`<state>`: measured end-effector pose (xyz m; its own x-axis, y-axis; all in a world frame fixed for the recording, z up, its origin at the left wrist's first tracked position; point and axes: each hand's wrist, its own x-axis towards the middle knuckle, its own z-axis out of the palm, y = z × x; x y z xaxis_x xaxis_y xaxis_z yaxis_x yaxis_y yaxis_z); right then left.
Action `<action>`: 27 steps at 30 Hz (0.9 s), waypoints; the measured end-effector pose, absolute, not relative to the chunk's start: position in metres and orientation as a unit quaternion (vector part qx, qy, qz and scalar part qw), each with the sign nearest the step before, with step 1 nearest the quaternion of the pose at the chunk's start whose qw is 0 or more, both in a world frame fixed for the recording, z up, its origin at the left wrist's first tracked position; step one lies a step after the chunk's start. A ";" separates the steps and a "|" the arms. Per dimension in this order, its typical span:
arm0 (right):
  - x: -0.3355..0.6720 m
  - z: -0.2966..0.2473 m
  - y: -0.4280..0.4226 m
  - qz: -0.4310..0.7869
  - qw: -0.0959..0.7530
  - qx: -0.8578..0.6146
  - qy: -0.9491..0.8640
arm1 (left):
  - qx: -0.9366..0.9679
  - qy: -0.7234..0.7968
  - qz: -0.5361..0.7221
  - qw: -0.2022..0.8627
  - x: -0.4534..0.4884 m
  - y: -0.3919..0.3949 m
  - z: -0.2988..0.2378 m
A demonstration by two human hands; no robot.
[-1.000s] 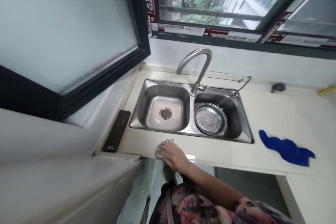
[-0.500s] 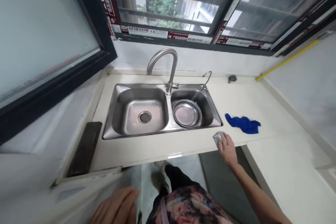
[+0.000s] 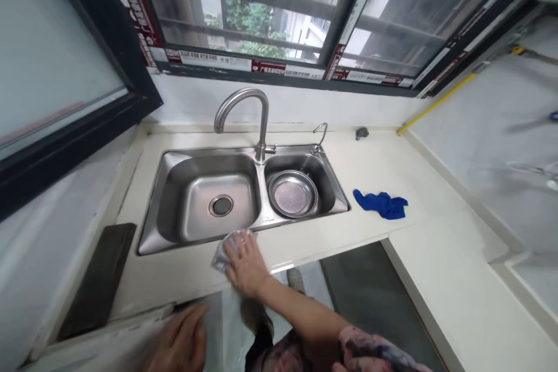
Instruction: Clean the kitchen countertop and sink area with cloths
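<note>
From the head camera, the right hand (image 3: 246, 264) lies palm-down near the front edge of the counter (image 3: 375, 157), its fingers spread over a crumpled pad (image 3: 223, 256). The pad is silvery and partly see-through (too blurred to tell the material), clasped under the palm and just in front of the sink (image 3: 204, 165). A floral sleeve (image 3: 370, 350) covers the arm above the elbow.

The left hand (image 3: 178, 340) sits low in the view, well apart from the right, beside a plastic sheet (image 3: 222, 325) that hangs below the counter's edge. It is blurred, its fingers loosely curved – whether it grips anything, I cannot tell.

The sink has two steel bowls. The left one is bare down to its drain (image 3: 220, 206); a strainer (image 3: 293, 195) sits in the right one. Behind them rises a curved faucet (image 3: 263, 122), with a small spout (image 3: 321, 135) beside it. A blue cloth (image 3: 381, 204) lies crumpled on the counter to the right of the sink – well apart from both hands – and a dark board (image 3: 96, 279) lies to the left.
</note>
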<state>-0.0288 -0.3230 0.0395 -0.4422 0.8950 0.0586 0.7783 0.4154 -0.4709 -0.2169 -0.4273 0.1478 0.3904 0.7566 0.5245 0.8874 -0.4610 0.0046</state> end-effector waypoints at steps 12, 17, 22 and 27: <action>0.152 0.040 -0.329 0.122 0.218 -0.546 -0.800 | -0.625 -0.719 -0.267 -0.145 -0.149 -0.349 0.028; 0.266 0.031 -0.344 0.042 0.234 -0.639 -0.731 | -0.617 -0.766 -0.170 -0.059 -0.124 -0.322 0.041; 0.363 0.024 -0.361 -0.027 0.226 -0.704 -0.673 | -0.597 -0.790 -0.137 -0.006 -0.117 -0.313 0.044; 0.395 0.018 -0.357 -0.060 0.253 -0.725 -0.638 | -0.544 -0.812 -0.209 -0.006 -0.116 -0.309 0.033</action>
